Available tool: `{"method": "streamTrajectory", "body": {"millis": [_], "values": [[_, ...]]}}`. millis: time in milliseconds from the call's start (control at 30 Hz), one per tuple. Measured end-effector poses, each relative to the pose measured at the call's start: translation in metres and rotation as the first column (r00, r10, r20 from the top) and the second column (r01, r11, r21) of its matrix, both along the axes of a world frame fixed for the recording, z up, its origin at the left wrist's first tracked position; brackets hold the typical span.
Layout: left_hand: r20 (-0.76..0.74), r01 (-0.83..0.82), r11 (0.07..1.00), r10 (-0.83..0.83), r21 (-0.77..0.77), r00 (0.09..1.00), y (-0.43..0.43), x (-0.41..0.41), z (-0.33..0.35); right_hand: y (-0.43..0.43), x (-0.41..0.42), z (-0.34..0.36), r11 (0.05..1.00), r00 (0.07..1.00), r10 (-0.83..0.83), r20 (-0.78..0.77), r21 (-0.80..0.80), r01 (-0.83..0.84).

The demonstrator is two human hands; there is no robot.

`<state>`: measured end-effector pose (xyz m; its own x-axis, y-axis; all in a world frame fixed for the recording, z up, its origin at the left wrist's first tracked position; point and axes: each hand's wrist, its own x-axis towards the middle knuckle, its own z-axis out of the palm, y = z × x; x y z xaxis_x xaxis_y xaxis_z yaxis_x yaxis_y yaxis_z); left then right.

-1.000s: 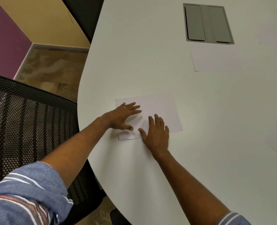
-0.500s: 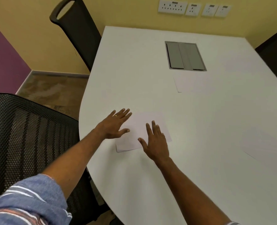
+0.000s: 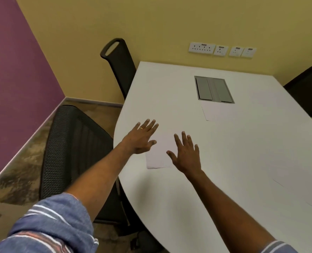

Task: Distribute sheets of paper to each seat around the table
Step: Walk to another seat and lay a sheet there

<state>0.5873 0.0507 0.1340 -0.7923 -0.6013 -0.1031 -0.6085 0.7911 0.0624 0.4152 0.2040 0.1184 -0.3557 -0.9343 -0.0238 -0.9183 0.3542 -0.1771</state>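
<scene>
White sheet btwn spread fingers of both hands.

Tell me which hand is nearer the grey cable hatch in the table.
Right. The right hand hovers below the cable hatch, toward the table's middle; the left hand lies farther left, near the table edge, over the paper sheet.

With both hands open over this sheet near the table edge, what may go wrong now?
1. The sheet lies close to the curved table rim; a brush from the left hand or right hand might slide it off.
2. White paper on white is hard to see, so the sheet by the grey hatch could be overlooked.
</scene>
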Motion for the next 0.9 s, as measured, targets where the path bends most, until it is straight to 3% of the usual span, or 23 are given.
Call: {"method": "streamTrajectory", "body": {"millis": [533,900], "values": [[-0.109,0.021,0.991,-0.035,-0.135,0.993,-0.04,0.13,0.115,-0.036,0.113,0.12,0.982,0.994,-0.105,0.012,-0.16,0.106],[-0.17,-0.103,0.972,0.067,-0.213,0.983,-0.079,0.211,0.162,-0.115,0.174,0.167,0.981,0.999,-0.042,-0.017,-0.189,0.038]]}}
